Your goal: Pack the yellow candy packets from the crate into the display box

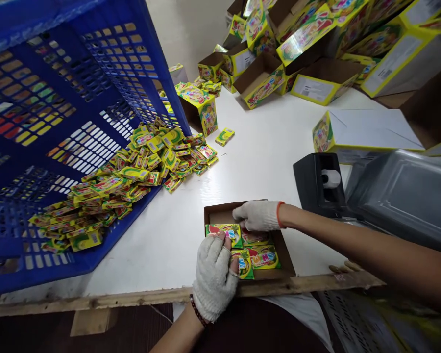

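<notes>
On the near edge of the white table lies a shallow brown open carton, holding several small yellow-green packs with fruit pictures and "Twins"-like lettering. My left hand, in a white knit glove, rests over the carton's left side. Its fingers lie spread on a pack and beside another pack. Inside the far right part of the carton is my gloved right hand, fingers bent together, pointing left, just above a partly covered pack. Whatever its fingertips hold is hidden.
A tipped blue plastic crate at left spills a heap of small packs onto the table. One loose pack lies apart. Empty display boxes pile up at the back right. A black tape dispenser stands at right.
</notes>
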A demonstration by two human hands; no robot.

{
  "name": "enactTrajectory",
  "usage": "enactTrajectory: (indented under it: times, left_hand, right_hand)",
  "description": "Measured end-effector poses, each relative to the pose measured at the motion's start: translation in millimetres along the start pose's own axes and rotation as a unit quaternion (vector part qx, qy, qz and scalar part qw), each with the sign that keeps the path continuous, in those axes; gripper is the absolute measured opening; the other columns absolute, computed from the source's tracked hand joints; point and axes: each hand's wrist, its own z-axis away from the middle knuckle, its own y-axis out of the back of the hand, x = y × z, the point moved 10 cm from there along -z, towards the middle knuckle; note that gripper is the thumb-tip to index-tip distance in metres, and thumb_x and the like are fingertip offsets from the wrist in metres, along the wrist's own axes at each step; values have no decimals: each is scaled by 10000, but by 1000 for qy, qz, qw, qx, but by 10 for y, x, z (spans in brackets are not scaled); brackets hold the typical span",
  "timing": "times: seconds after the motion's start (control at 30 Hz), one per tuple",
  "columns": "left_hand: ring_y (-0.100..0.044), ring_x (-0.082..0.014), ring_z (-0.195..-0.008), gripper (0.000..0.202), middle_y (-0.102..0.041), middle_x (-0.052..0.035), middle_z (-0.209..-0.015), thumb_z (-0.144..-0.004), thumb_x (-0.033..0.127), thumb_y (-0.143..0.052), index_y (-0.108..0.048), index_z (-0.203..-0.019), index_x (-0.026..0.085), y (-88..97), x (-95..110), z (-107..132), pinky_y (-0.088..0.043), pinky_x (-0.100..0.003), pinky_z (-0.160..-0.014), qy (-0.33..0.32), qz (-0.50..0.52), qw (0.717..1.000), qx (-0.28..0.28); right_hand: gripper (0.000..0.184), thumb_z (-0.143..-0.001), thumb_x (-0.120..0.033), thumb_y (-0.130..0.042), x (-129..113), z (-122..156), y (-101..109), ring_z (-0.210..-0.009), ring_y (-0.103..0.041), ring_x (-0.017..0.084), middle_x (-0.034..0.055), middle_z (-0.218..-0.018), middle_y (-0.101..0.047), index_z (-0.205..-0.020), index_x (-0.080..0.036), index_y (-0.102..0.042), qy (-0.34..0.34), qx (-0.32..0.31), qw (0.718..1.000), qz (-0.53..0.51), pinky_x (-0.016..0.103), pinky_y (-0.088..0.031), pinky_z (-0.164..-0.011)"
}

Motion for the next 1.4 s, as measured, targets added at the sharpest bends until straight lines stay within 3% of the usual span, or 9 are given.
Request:
enactTrajectory:
  times: [0.1,0.2,0.43,0.67,0.77,0.87,1.07,1.2,1.4]
  left_hand:
    - [-591,-278,-1159,372,-663,-182,-1207,-926,175,-518,-561,-1289,105,21,68,-8,-549,-479,-976,-12,16,1000,-10]
    - [-613,-264,-1107,312,-688,-166,-1141,-909,160,-527,-589,-1212,119,39,104,6,-558,-466,-962,-24,29,999,-10]
    - [-611,-288,-1140,449,-686,-188,-1153,-931,317,-519,-491,-1323,99,17,160,236,-514,-530,-988,-95,84,992,-14]
    - [-635,-300,-1118,464,-701,-179,-1091,-932,376,-466,-509,-1295,90,-2,152,304,-515,-514,-978,-97,111,989,-6]
    - [-627,-297,-1160,555,-707,-177,-1129,-939,506,-503,-513,-1293,79,-60,162,379,-505,-495,-1018,-124,84,989,-4]
    - [-660,-257,-1052,522,-726,-145,-1105,-956,563,-478,-578,-1198,112,-107,136,377,-534,-457,-979,-152,42,987,-5]
    - [-648,-204,-980,362,-733,-114,-1047,-977,444,-478,-659,-1037,136,37,-72,149,-536,-390,-949,-162,27,986,33]
    - [-636,-142,-875,61,-740,-30,-962,-914,237,-621,-670,-890,209,-125,-125,225,-528,-337,-934,-173,-24,982,74]
    - [-634,-149,-766,169,-715,-9,-774,-938,278,-595,-646,-783,235,-267,-149,275,-563,-317,-804,-143,-4,982,122]
  right_hand:
    - [344,-991,-335,-372,-264,-9,204,-740,-591,175,56,-833,-682,-884,-181,-660,125,52,985,-108,272,-436,-667]
    - [376,-982,-391,-368,-405,-129,101,-773,-591,190,68,-877,-681,-907,-176,-667,189,50,961,-195,291,-458,-714]
    - [382,-973,-453,-401,-562,-394,-327,-732,-567,163,37,-845,-670,-917,-173,-655,173,5,947,-269,271,-447,-671]
    - [382,-975,-431,-378,-640,-252,-361,-660,-496,145,18,-737,-590,-730,-200,-558,82,36,977,-192,265,-360,-599]
    - [290,-923,-383,-447,-666,-243,-131,-676,-510,153,17,-743,-600,-730,-204,-569,116,33,978,-172,267,-383,-625]
    - [281,-918,-377,-422,-556,-381,442,-720,-555,163,25,-782,-637,-792,-203,-603,157,106,955,-230,269,-438,-676]
    - [316,-894,-320,-446,423,-1153,1475,-917,-627,212,84,-1016,-719,-1052,-171,-674,-85,317,924,-195,277,-460,-769]
    - [439,-911,-452,-441,722,-1665,1713,-898,-646,254,147,-999,-731,-1054,-135,-710,-162,326,915,-173,297,-444,-713]
    - [293,-858,-322,-518,659,-1793,1614,-905,-627,224,96,-986,-715,-1005,-179,-726,-135,322,929,-123,266,-444,-714]
